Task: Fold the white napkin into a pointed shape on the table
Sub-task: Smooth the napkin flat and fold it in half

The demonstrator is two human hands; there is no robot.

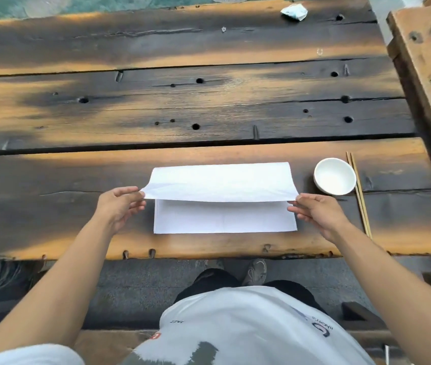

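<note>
Right at the lower centre of the frame, the white napkin (225, 217) lies on the nearest plank of the dark wooden table (182, 106), close to its front edge. Its upper layer is lifted and folded over toward the person, so the free edge hangs above the lower half that still lies flat on the wood. The left hand (119, 206) pinches the left corner of that raised layer between thumb and fingertips, and the right hand (317, 210) pinches the right corner the same way; both grips are narrow, closed on the paper itself, with the remaining fingers loosely curled below.

Just to the right of the napkin stands a small white bowl (335, 176), and a pair of wooden chopsticks (359, 196) lies beside it on its right, touching or nearly touching its rim, running toward the table's front edge. Far off at the upper right of the frame sits a crumpled white wrapper (294, 11). A second wooden surface (430, 61) juts in at the right edge.
</note>
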